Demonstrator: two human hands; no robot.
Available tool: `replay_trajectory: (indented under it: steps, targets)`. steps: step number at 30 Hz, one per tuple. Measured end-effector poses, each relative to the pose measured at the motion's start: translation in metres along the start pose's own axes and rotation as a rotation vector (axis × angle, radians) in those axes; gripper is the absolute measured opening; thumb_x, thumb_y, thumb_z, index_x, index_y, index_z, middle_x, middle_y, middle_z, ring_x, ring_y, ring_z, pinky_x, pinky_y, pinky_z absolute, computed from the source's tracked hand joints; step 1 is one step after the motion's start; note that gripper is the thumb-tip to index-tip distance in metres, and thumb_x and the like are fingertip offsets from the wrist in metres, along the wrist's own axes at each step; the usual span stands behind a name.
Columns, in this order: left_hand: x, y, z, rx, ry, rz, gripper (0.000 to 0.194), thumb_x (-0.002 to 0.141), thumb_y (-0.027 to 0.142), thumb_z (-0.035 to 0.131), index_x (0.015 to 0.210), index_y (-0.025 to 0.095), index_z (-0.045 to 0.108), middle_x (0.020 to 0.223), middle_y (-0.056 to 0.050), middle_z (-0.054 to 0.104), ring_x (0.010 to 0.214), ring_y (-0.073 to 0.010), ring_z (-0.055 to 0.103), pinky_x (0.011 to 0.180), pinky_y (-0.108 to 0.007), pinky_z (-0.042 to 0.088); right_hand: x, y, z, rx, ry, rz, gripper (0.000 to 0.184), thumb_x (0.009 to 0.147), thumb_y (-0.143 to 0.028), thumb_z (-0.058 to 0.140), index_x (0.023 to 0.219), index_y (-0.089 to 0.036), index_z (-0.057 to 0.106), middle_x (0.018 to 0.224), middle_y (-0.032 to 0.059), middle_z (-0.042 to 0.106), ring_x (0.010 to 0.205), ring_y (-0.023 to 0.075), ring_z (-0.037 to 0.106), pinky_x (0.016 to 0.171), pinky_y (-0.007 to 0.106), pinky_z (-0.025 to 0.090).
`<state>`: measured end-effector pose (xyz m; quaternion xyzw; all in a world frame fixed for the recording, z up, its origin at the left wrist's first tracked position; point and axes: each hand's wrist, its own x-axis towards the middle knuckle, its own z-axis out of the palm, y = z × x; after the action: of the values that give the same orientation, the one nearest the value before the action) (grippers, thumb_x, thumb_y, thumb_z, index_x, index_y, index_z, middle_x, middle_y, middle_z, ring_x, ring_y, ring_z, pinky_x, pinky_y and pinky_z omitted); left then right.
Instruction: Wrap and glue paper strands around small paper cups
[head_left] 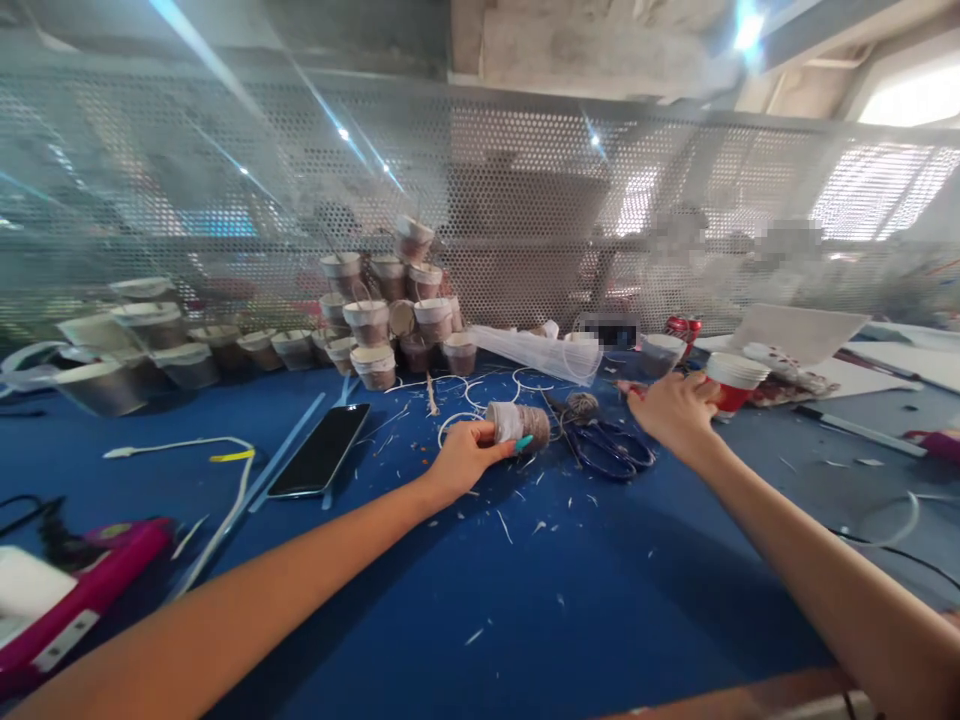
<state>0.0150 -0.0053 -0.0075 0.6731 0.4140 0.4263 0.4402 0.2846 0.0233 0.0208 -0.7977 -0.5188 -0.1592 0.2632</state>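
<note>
Left hand [461, 460] pinches a twine-wrapped cup [534, 428], thumb with teal nail along the near side; cup is tipped on its side, white band toward the hand, brown twine toward the right. Cup sits mid-worktop [525, 620]; can't tell if it rests on the surface or is held just over it.

Right hand [679, 410] reaches out at right, palm down, fingers partly spread, fingertips at the red and white paper cups [731, 385]; can't tell if they grip.

Between the hands: scissors [611, 455] with dark blue handles, small twine ball [581, 405] just behind them. White scraps [540, 527] scattered in front and around.

Behind the left hand: stacked cups [371, 325] in a pile, clear plastic sleeve [551, 357] lying to the right of it. More cups [157, 330] back left. Phone [322, 452] lies face up left of the left hand, screen dark. Pink power strip [97, 590] at the near left edge, pale cable [241, 480] between it and the phone. Perforated screen [525, 200] stands across the back.
</note>
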Motion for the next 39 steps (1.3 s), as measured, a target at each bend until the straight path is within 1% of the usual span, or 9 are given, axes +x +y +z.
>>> replay_trajectory:
  steps: [4,6,9,12,16,23,28,34,39]
  targets:
    - [0.001,-0.005,0.000,0.009,-0.020,-0.007,0.030,0.061,0.041,0.069,0.069,0.012,0.066,0.059,0.001,0.059,0.057,-0.0127,0.053,0.055,-0.023,0.040,0.004,-0.062,-0.031,0.105,-0.042,-0.473,0.032,0.076,-0.033,0.045,0.087,-0.008,0.061,0.084,0.0215,0.060,0.090,0.0335,0.054,0.073,0.046,0.041]
    - [0.001,-0.007,0.000,0.014,-0.020,0.007,0.031,0.063,0.040,0.067,0.073,0.011,0.067,0.061,0.000,0.060,0.058,-0.0127,0.052,0.055,-0.023,0.040,0.007,-0.110,-0.045,0.183,-0.243,-0.660,0.025,0.076,-0.030,0.044,0.078,-0.013,0.063,0.071,0.0125,0.063,0.073,0.0240,0.058,0.068,0.036,0.043]
    - [0.001,-0.008,-0.001,0.067,-0.001,0.031,0.028,0.064,0.039,0.067,0.069,0.012,0.065,0.058,0.002,0.056,0.055,-0.0113,0.049,0.052,-0.022,0.037,0.002,-0.188,-0.050,0.137,-0.585,-0.861,0.030,0.079,-0.029,0.042,0.085,-0.011,0.065,0.075,0.0109,0.066,0.072,0.0195,0.060,0.060,0.027,0.042]
    - [0.000,-0.008,-0.002,0.095,-0.006,0.048,0.027,0.064,0.039,0.066,0.061,0.012,0.061,0.053,0.003,0.051,0.052,-0.0098,0.044,0.050,-0.022,0.032,-0.012,-0.251,-0.033,0.094,-0.673,-0.909,0.030,0.077,-0.028,0.050,0.094,-0.007,0.064,0.090,0.0130,0.066,0.083,0.0222,0.060,0.062,0.026,0.043]
    - [-0.001,-0.012,-0.003,0.074,-0.017,0.047,0.029,0.063,0.040,0.067,0.056,0.013,0.057,0.051,0.004,0.047,0.051,-0.0094,0.042,0.049,-0.022,0.030,-0.031,-0.295,0.002,0.008,-0.835,-0.897,0.032,0.080,-0.031,0.056,0.104,-0.009,0.059,0.104,0.0104,0.060,0.091,0.0219,0.058,0.074,0.033,0.047]
    - [0.002,-0.017,-0.006,-0.005,0.045,0.028,0.028,0.062,0.040,0.068,0.060,0.013,0.060,0.054,0.002,0.053,0.054,-0.0115,0.046,0.052,-0.023,0.035,-0.032,-0.304,0.029,-0.045,-0.950,-0.809,0.034,0.085,-0.034,0.051,0.113,-0.015,0.051,0.113,0.0069,0.054,0.096,0.0198,0.055,0.079,0.040,0.048]
    - [0.002,-0.013,-0.005,-0.143,0.019,0.030,0.032,0.058,0.041,0.071,0.068,0.012,0.063,0.060,0.001,0.057,0.058,-0.0118,0.050,0.058,-0.024,0.038,0.012,-0.288,0.003,0.101,-0.712,-0.798,0.035,0.084,-0.033,0.053,0.113,-0.013,0.052,0.112,0.0088,0.054,0.096,0.0198,0.055,0.080,0.039,0.047]
    - [0.000,-0.002,-0.004,-0.167,0.027,-0.013,0.033,0.056,0.041,0.073,0.069,0.011,0.066,0.060,0.001,0.059,0.058,-0.0114,0.051,0.058,-0.024,0.038,0.059,-0.241,-0.023,0.319,-0.401,-0.752,0.016,0.080,-0.017,0.052,0.088,-0.008,0.063,0.096,0.0121,0.064,0.095,0.0218,0.058,0.079,0.029,0.044]
    - [0.000,-0.002,-0.005,-0.181,0.031,-0.001,0.032,0.058,0.039,0.073,0.072,0.011,0.068,0.062,0.000,0.063,0.058,-0.0118,0.053,0.059,-0.024,0.040,0.052,-0.192,-0.040,0.605,-0.354,-0.647,0.019,0.087,-0.020,0.040,0.090,-0.012,0.056,0.075,0.0050,0.064,0.057,0.0109,0.058,0.057,0.024,0.045]
